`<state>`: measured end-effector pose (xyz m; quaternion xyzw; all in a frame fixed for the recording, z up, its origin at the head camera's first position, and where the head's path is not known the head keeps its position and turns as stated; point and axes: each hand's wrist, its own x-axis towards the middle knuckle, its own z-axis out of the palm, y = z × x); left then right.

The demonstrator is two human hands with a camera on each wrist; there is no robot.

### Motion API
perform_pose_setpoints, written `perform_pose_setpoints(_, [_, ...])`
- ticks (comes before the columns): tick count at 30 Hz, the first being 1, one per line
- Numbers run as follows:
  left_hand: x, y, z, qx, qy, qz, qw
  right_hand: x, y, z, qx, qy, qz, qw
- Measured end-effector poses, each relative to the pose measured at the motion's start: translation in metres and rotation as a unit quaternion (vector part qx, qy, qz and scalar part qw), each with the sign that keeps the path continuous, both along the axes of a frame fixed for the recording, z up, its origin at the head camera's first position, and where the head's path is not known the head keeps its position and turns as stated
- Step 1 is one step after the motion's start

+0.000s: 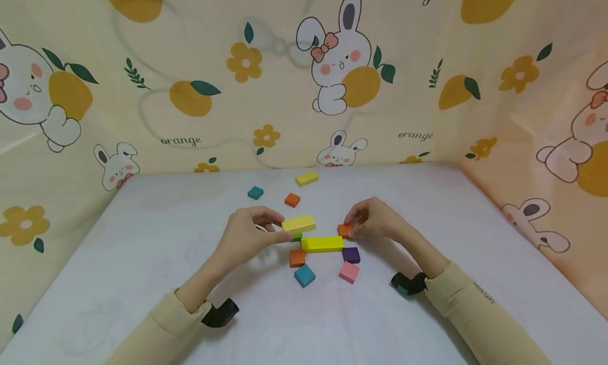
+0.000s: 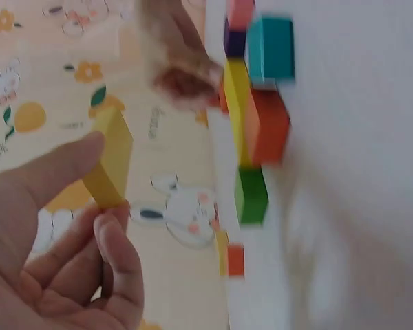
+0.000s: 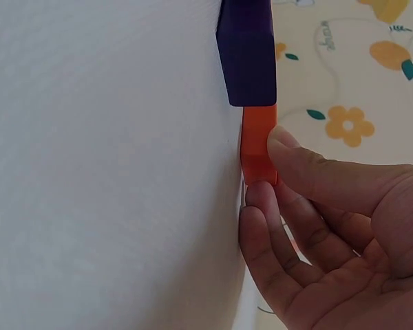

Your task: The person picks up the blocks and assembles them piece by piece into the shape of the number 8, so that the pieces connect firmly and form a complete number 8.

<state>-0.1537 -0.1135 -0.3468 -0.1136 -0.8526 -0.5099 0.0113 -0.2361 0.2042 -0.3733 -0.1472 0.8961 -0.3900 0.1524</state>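
Pinched between thumb and fingers of my left hand (image 1: 248, 232) is a yellow block (image 2: 112, 157), raised above the table in the left wrist view. Below it in the head view, partly hidden, sits a green block (image 2: 251, 195). My right hand (image 1: 375, 220) holds an orange block (image 3: 259, 143) by thumb and fingertips, low at the tabletop. A long yellow block (image 1: 323, 244) lies between the hands. Around its near side are another orange block (image 1: 297, 258), a purple block (image 1: 351, 255), a teal block (image 1: 305, 275) and a pink block (image 1: 349, 272).
Farther back on the white tabletop (image 1: 142, 259) lie a yellow block (image 1: 306, 179), an orange block (image 1: 292, 200) and a teal block (image 1: 255, 192). A printed cloth (image 1: 280, 101) with rabbits and oranges rises behind the table and along both sides.
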Motion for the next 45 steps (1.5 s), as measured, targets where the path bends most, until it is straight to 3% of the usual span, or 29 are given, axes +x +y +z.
perform_pose_setpoints(7, [0.014,0.021,-0.005,0.008,-0.02,0.001,0.9998,-0.001,0.002,0.002,0.007,-0.001,-0.001,1.0])
perform_pose_setpoints(20, [0.023,0.035,-0.013,-0.062,-0.01,-0.108,0.9922,-0.006,0.004,0.003,-0.006,0.002,0.007,1.0])
perform_pose_setpoints(27, [0.031,0.043,-0.017,-0.077,-0.013,-0.123,0.9893,-0.004,0.003,0.004,0.0,0.0,0.002,1.0])
perform_pose_setpoints(34, [0.037,0.048,-0.021,-0.098,-0.015,-0.113,0.9886,-0.003,0.001,0.004,-0.005,-0.003,0.005,1.0])
perform_pose_setpoints(45, [0.04,0.051,-0.023,-0.144,0.008,-0.148,0.9784,-0.001,0.001,0.003,-0.016,-0.01,0.01,0.9998])
